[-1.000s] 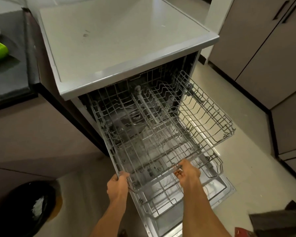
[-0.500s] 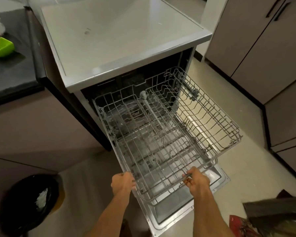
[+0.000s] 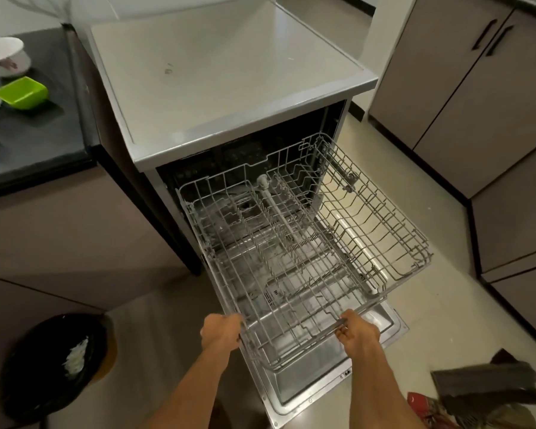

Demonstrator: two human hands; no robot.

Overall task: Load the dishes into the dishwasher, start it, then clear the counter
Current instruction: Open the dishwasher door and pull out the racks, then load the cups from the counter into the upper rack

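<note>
Gripping wire rack front rim, left hand, right hand

I've drawn the rack farther out of the dishwasher; my left hand and right hand, gripping its front rail, have come back toward me.

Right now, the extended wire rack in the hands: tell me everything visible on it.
The wire rack is a grey, coated-looking wire basket, rectangular, with rows of upright tines and a pale tube running along its middle. No dishes are in it. It sits roughly level, drawn out of the dishwasher above the open door. The left hand grips its front left corner, and the right hand grips its front rim.
</note>
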